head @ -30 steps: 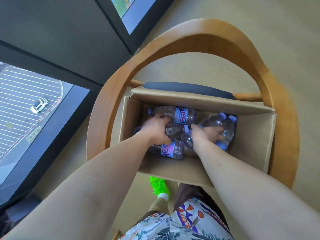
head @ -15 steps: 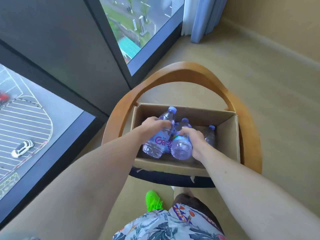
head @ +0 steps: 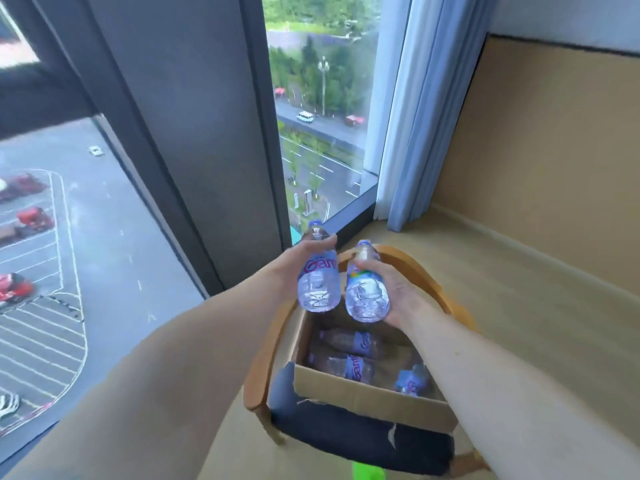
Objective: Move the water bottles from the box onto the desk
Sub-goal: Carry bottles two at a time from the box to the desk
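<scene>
While both hands are up above the cardboard box (head: 363, 396), the fingers (head: 327, 241) of the left hand (head: 289, 268) are curled round the shoulder and upper label of one water bottle (head: 318, 275), and the right hand (head: 398, 292) is wrapped round the body of a second water bottle (head: 367, 289), thumb near its neck. Each bottle is tilted with its cap pointing away and its base toward the camera, and the two hang just beside each other, clear of the box. They look full, so I would judge them moderately heavy for their size, with thin clear plastic walls that give a little under a squeeze; the smooth film label is likely slippery, so the firmer hold is probably round the waist or just under the shoulder ribs, not by the cap. Below, at least three more bottles (head: 349, 341) lie on their sides in the box, which sits on the dark cushion (head: 363, 438) of a wooden armchair (head: 263, 358). Beyond the chair stand a floor-to-ceiling window (head: 322, 133), a pale blue curtain (head: 408, 133) and a tan floor (head: 519, 306). No bench shows in this view, so where the bottles are to go cannot be told from here.
</scene>
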